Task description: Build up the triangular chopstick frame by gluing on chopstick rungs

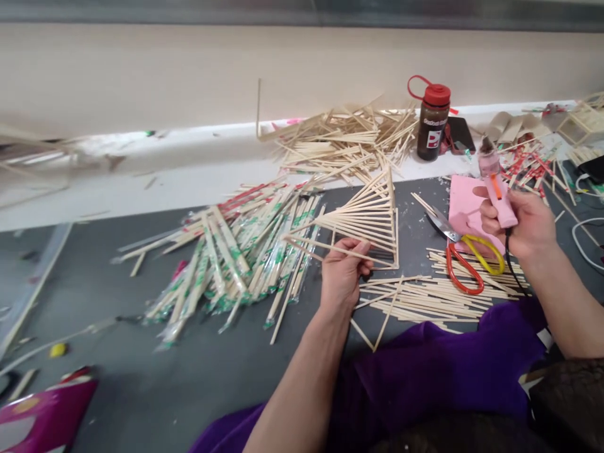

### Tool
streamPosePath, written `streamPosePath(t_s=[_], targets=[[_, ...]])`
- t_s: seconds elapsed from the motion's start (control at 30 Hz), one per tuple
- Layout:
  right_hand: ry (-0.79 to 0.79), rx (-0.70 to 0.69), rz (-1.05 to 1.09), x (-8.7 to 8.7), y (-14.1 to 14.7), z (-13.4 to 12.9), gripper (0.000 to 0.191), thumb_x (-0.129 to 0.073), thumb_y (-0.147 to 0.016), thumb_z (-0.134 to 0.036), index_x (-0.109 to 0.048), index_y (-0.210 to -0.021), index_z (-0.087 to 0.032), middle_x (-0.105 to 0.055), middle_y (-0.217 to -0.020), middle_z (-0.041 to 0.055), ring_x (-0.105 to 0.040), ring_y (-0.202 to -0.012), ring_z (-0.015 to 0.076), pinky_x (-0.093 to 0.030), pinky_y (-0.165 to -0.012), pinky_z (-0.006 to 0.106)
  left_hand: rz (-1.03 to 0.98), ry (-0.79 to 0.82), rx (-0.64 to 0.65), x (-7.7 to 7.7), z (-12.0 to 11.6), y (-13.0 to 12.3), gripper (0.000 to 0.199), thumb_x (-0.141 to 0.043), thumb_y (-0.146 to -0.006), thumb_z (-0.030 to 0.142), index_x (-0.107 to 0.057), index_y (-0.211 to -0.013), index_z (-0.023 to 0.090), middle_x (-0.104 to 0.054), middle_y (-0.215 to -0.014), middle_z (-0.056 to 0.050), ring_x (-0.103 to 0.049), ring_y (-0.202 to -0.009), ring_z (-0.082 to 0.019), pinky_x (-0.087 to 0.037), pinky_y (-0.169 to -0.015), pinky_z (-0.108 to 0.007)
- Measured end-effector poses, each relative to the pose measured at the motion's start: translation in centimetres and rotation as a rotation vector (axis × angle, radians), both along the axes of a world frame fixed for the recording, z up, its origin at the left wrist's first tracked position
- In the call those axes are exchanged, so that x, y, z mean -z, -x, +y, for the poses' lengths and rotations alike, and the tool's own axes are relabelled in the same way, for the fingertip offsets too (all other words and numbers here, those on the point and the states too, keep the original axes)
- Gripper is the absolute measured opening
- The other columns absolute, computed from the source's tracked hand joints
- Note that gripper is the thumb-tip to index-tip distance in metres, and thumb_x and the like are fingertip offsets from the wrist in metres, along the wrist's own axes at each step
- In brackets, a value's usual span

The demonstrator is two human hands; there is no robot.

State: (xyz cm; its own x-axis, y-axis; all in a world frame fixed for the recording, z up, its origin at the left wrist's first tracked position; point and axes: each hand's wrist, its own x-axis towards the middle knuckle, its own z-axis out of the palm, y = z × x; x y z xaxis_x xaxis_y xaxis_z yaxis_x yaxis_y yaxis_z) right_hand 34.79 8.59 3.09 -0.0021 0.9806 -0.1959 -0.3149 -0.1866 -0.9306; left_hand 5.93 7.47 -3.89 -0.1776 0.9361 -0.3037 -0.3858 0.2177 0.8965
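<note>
Wearer: purple cloth [438, 365], bare forearms [302, 371].
L hand [346, 270] & R hand [531, 220] bare, fingers uncovered. Cloth plain, softly folded, v. dk in shaded parts; dk brown textured patch [566, 396] at lower R, blurred, can't ID; sm. pale bit [545, 338] nr R forearm.

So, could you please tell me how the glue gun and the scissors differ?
The glue gun is pink, whereas the scissors have red and yellow handles. The right hand holds the glue gun up, while the scissors lie unheld, partly over wooden sticks. Both are at the picture's right.
</note>
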Motion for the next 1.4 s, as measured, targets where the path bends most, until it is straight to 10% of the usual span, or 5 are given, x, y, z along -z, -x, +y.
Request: streamPosePath(t_s=[0.27,0.53,0.67,0.87,1.4], targets=[[-0.042,-0.098,-0.085,0.4,2.7,-2.5,0.026,-0.071,-0.071,-0.038,-0.066,-0.092,-0.023,-0.069,-0.086,0.0033,-0.060,-0.060,0.0143,-0.049,-0.052,0.029,-0.028,0.001,-0.015,-0.1,0.0,-0.1,0.031,-0.080,-0.055,0.026,-0.055,-0.069,0.014,-0.068,-0.065,0.002,-0.052,-0.037,-0.004,-0.034,-0.033,-0.013],[0.046,-0.341,-0.410,2.6,3.6,-4.3,0.017,-0.065,-0.078,-0.030,-0.070,-0.090,-0.020,-0.072,-0.075,0.0045,-0.058,-0.053,0.0128,-0.037,-0.039,0.021,-0.033,0.007,-0.018,-0.1,-0.1,0.1,0.030,-0.080,-0.056,0.026,-0.056,-0.068,0.014,-0.068,-0.066,0.001,-0.053,-0.038,-0.003,-0.036,-0.034,-0.012],[-0.128,-0.411,-0.713,3.3,3.6,-4.8,0.019,-0.063,-0.081,-0.029,-0.072,-0.095,-0.020,-0.074,-0.092,0.0051,-0.066,-0.071,0.0162,-0.051,-0.060,0.025,-0.020,0.019,-0.011,-0.1,-0.1,0.2,0.029,-0.080,-0.056,0.027,-0.057,-0.068,0.014,-0.067,-0.066,0.002,-0.053,-0.038,-0.003,-0.036,-0.033,-0.012],[-0.369,-0.366,-0.968,3.2,3.9,-5.3,0.018,-0.059,-0.085,-0.029,-0.071,-0.094,-0.021,-0.074,-0.090,0.0038,-0.067,-0.078,0.0189,-0.053,-0.075,0.030,-0.016,0.026,-0.004,-0.3,-0.1,0.1,0.029,-0.080,-0.057,0.028,-0.057,-0.068,0.014,-0.066,-0.064,0.002,-0.052,-0.038,-0.004,-0.035,-0.034,-0.012],[-0.401,-0.319,-1.069,4.0,4.5,-5.4,0.018,-0.059,-0.085,-0.034,-0.069,-0.096,-0.025,-0.071,-0.090,0.0060,-0.065,-0.078,0.0250,-0.052,-0.072,0.041,-0.019,0.026,0.012,-0.6,-0.1,0.2,0.028,-0.079,-0.057,0.029,-0.057,-0.067,0.014,-0.066,-0.066,0.001,-0.051,-0.038,-0.003,-0.035,-0.033,-0.014]])
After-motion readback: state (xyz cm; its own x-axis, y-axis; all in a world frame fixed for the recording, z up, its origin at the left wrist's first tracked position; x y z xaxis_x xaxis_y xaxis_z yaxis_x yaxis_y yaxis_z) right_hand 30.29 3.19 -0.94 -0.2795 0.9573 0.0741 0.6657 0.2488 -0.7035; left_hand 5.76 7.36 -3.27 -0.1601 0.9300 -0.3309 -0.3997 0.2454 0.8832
